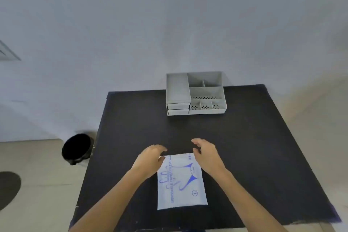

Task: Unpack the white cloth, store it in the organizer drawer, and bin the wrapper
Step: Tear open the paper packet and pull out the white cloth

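Neither grip has closed: the left hand [150,158] and right hand [206,154] hover, fingers spread, over the far end of the flat white blue-printed plastic wrapper [181,181]. It lies near the black tabletop's [254,137] near edge, well apart from the grey plastic organizer [195,93] at the far edge. Best to pinch both far corners and peel the opening apart gently.

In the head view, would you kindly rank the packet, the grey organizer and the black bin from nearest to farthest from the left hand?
1. Packet: touching the left hand, on its right.
2. Black bin: on the floor, left of the table.
3. Grey organizer: at the table's far edge.
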